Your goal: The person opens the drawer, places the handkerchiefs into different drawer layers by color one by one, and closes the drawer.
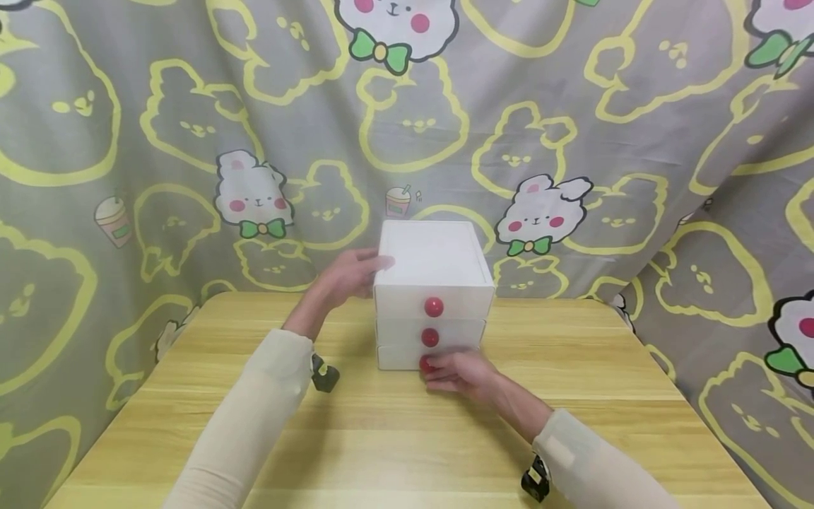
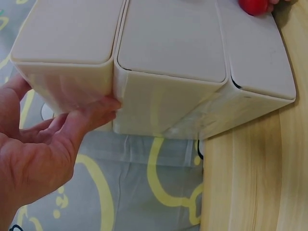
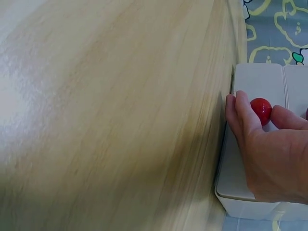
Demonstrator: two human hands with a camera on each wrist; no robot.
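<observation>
A small white drawer cabinet (image 1: 432, 251) with three stacked drawers stands on the table, each drawer front bearing a round red knob. The drawer fronts sit close to flush with the body. My left hand (image 1: 352, 274) touches the cabinet's left side near the top; in the left wrist view its thumb (image 2: 103, 108) lies along the side wall of the top drawer section. Down at the front, my right hand (image 1: 467, 375) pinches the lowest red knob (image 3: 261, 110) between thumb and fingers. The middle knob (image 1: 429, 337) and top knob (image 1: 434, 307) are untouched.
The wood-grain table (image 1: 356, 452) extends around the cabinet on both sides and in front. Behind it hangs a grey curtain (image 1: 305, 127) with yellow cartoon outlines. Small black devices (image 1: 325, 374) are strapped at both wrists over light sleeves.
</observation>
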